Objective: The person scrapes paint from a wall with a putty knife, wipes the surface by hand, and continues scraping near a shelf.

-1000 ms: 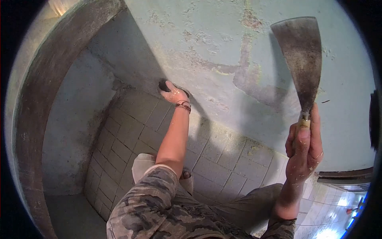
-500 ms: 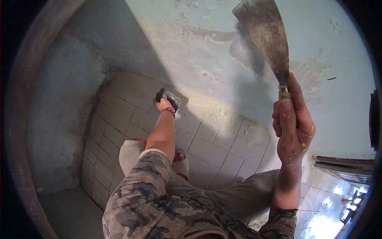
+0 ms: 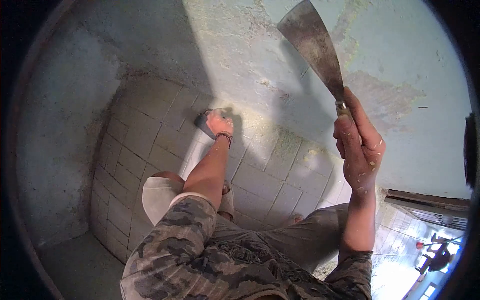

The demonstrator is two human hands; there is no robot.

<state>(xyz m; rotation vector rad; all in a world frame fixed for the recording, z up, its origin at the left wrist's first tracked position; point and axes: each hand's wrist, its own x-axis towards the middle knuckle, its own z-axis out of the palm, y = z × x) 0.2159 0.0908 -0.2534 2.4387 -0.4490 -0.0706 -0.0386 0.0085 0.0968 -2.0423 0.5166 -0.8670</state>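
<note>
My right hand [image 3: 361, 142] is closed round the handle of a scraper [image 3: 317, 47], whose wide, worn metal blade points up and to the left in front of the pale wall. Light flakes stick to the hand and wrist. Lower down, my left hand [image 3: 220, 121] grips a dark, flat tool [image 3: 204, 123] near the foot of the wall, above the tiled floor. Much of that tool is hidden by the hand, so its exact kind cannot be made out.
The pale green wall [image 3: 400, 50] has peeling, stained patches. Grey tiles [image 3: 260, 182] cover the floor, with dust along the wall's foot. A side wall [image 3: 55, 140] stands at the left. A slatted frame [image 3: 430, 207] and bright floor lie at the lower right.
My left hand has turned and moved slightly right, now covering more of the dark tool. My right hand and the scraper have shifted slightly left. The view has shifted too.
</note>
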